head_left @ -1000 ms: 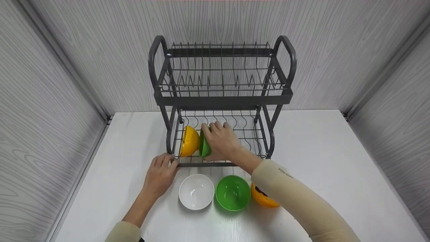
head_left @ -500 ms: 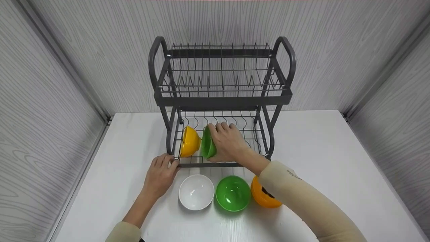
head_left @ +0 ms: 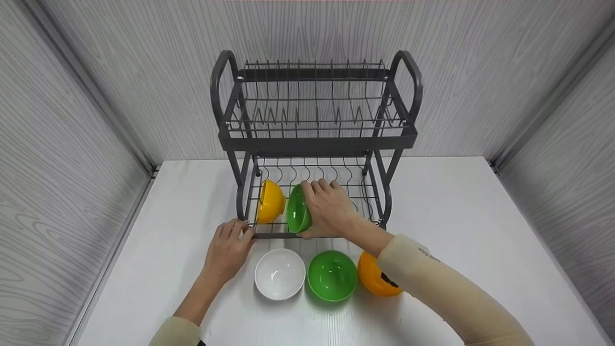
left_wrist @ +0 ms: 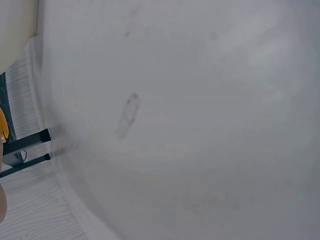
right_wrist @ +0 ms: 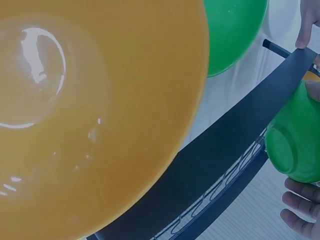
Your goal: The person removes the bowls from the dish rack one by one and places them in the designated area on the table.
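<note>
My right hand (head_left: 331, 209) grips a green bowl (head_left: 295, 211) on its side over the lower tier of a dark two-tier dish rack (head_left: 317, 143). The bowl's mouth faces left and a little upward; in the right wrist view its base (right_wrist: 281, 150) shows between thumb and fingers. Left of it, a yellow bowl (head_left: 272, 202) stands on edge on the wires, with a gap between the two. With thumb and fingers, my left hand (head_left: 228, 250) holds the rack's front left corner. Whether the green bowl touches the wires is hard to tell.
In front of the rack, a white bowl (head_left: 280, 275), another green bowl (head_left: 332, 276) and an orange bowl (head_left: 375, 276) stand in a row on the white table (head_left: 461, 230). My right forearm partly covers the orange one. Wood-grain panels (head_left: 307, 29) enclose the table.
The green bowl in my right hand has moved right and slightly towards me, away from the yellow bowl. Its mouth has tipped further upward. My left hand stays at the rack's corner.
</note>
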{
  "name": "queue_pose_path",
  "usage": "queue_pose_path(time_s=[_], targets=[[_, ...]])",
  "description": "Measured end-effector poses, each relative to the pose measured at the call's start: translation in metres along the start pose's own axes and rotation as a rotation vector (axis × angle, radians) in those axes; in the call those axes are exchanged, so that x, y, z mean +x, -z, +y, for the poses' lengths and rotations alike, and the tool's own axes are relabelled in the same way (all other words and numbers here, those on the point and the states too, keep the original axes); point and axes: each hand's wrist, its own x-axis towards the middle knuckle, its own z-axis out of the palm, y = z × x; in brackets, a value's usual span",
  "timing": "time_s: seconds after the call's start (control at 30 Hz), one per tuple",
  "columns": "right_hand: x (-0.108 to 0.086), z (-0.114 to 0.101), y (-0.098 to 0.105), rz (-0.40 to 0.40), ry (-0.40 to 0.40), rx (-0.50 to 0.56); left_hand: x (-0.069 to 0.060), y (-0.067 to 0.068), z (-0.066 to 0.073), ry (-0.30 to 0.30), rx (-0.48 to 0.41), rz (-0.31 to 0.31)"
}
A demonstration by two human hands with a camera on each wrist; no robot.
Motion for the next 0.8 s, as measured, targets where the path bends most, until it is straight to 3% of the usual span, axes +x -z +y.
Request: queue_pose_path(time_s=[0.37,0.8], targets=[[-0.009,0.001,0.014,-0.009,-0.047,0.163,0.0,0.0,0.0,-0.001,0.0,-0.012],[-0.029,-0.001,0.019,0.031,-0.022,0.213,0.0,0.001,0.0,-0.003,0.005,-0.012]])
